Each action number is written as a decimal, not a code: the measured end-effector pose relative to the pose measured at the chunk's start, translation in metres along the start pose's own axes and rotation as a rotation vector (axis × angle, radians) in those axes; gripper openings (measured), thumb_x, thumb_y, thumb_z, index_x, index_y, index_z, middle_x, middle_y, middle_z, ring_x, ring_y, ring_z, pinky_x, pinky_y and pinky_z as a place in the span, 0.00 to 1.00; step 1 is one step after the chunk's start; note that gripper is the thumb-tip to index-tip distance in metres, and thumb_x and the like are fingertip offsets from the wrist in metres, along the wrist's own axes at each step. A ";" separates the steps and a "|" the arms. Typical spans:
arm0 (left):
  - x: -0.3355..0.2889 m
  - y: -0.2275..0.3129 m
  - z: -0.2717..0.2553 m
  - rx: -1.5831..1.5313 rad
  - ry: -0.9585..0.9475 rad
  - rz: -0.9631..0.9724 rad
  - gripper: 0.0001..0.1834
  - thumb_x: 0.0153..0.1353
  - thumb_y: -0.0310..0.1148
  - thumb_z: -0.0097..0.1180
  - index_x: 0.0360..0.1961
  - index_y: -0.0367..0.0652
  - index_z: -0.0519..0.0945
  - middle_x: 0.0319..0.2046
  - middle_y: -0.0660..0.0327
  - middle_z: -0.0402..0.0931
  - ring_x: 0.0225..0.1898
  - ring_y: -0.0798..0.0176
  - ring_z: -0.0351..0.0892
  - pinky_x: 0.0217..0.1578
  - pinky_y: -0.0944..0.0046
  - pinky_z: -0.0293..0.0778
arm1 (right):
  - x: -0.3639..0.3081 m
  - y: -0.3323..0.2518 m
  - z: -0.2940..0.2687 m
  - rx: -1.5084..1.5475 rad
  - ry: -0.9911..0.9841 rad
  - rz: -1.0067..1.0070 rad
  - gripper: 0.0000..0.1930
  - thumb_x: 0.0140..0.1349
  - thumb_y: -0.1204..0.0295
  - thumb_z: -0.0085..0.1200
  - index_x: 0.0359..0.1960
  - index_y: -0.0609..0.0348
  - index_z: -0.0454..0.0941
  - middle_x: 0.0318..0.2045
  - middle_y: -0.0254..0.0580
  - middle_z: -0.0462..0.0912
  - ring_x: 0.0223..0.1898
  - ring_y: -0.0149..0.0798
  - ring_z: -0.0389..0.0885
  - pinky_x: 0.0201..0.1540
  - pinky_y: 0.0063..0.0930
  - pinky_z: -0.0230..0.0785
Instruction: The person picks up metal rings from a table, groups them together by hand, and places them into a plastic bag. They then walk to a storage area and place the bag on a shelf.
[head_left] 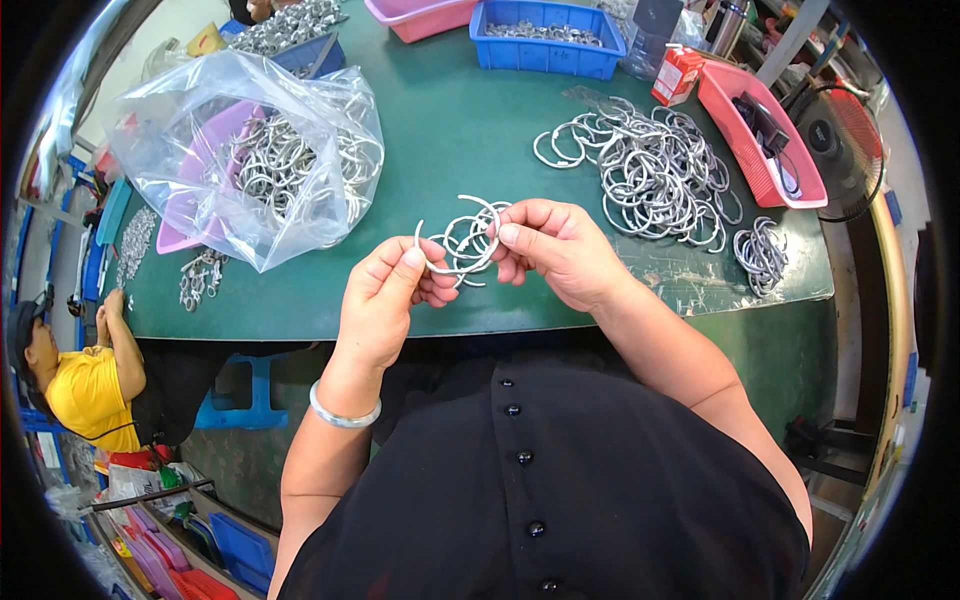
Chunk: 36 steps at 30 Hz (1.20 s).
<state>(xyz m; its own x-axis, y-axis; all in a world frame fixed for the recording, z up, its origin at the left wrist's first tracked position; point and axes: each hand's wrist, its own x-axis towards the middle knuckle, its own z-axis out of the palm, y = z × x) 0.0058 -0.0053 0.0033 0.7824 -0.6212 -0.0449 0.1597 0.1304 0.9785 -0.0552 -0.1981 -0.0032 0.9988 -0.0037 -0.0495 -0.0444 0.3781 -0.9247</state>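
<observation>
Both my hands meet above the near edge of the green table, holding one open, C-shaped silver metal ring [455,270] between them. My left hand [385,295] pinches its left side between thumb and fingers. On the opposite side, the thumb and fingers of my right hand [560,250] are closed on the ring. Just behind it, a few more metal rings [462,232] lie on the table, partly hidden. A large heap of similar rings [665,180] is spread to the right, with a smaller cluster [760,257] beside it near the table's corner.
A clear plastic bag [340,100] of rings sits in a purple basket [180,235] on the left. Small metal parts [200,278] lie nearby. Far back stands a blue bin [550,62]; a pink basket [740,110] is at right, near a fan [840,140]. A co-worker [95,390] sits left.
</observation>
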 end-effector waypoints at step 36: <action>-0.002 0.005 -0.003 -0.187 0.057 -0.193 0.11 0.60 0.32 0.44 0.36 0.36 0.74 0.23 0.62 0.75 0.23 0.70 0.74 0.26 0.72 0.71 | -0.004 0.002 0.000 -0.012 -0.011 0.041 0.09 0.60 0.68 0.46 0.30 0.60 0.73 0.23 0.33 0.76 0.21 0.25 0.73 0.23 0.15 0.64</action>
<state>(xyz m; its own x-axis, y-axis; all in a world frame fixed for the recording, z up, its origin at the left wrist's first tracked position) 0.0063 -0.0012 0.0075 0.7584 -0.6047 -0.2432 0.4132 0.1576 0.8969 -0.0594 -0.1974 -0.0044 0.9963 0.0222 -0.0831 -0.0855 0.3662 -0.9266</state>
